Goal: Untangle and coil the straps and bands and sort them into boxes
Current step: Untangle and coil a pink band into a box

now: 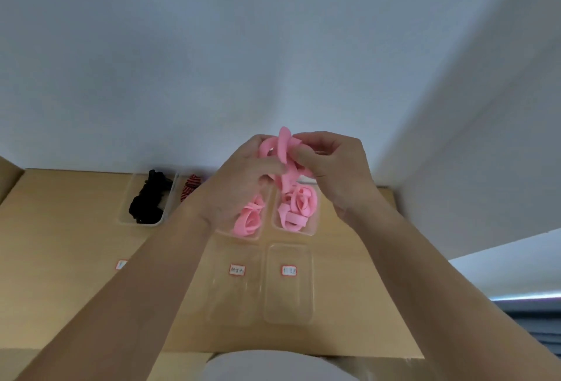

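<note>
Both my hands hold a tangled pink band up above the table. My left hand pinches its left loop, and my right hand pinches the right side near the top. The band's tail hangs down toward a clear box that holds more pink bands. Another pink coil lies in the clear box to its left, partly hidden by my left wrist. A black strap bundle fills a clear box at the back left, and a red-and-black striped band shows beside it.
Two clear boxes with nothing visible inside, one right and one left, stand nearer to me, each with a small red-edged label. Another label shows by my left forearm. The wooden table meets a white wall at the back.
</note>
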Action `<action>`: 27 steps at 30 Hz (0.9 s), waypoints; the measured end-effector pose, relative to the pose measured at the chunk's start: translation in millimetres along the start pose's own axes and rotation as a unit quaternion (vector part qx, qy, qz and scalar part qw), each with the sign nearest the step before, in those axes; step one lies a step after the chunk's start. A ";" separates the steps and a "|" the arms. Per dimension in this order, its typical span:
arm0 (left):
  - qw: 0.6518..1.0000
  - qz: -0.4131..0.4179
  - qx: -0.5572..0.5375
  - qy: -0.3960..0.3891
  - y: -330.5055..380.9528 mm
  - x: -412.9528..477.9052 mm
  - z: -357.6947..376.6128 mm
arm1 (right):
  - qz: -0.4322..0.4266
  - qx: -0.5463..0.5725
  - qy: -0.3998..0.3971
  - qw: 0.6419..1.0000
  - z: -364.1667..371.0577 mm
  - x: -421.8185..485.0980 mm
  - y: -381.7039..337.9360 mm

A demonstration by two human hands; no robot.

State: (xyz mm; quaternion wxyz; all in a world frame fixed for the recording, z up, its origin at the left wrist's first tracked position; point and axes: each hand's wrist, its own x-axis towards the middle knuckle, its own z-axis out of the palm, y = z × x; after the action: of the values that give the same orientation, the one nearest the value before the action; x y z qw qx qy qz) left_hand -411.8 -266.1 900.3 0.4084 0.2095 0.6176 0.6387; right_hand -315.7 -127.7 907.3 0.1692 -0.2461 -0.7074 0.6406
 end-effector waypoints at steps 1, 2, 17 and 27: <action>1.000 -0.002 0.002 0.014 0.5 0.1 -8.4 | -0.003 0.002 -0.001 1.000 7.7 2.4 -0.8; 1.000 0.001 0.018 0.026 0.1 0.1 -16.4 | -0.005 0.002 -0.003 1.000 15.1 5.0 -1.4; 0.984 -0.055 0.100 0.137 -92.7 42.6 -88.6 | 0.139 -0.014 0.016 0.990 82.4 45.6 97.8; 0.899 -0.084 0.418 0.100 -147.0 83.5 -102.5 | 0.232 -0.052 0.036 0.971 109.8 60.2 161.6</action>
State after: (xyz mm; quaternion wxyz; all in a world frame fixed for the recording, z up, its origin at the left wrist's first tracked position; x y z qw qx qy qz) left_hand -500.6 -278.5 724.1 0.2719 0.2434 0.8804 0.3028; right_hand -404.8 -174.7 729.4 0.0284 -0.4348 -0.6567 0.6155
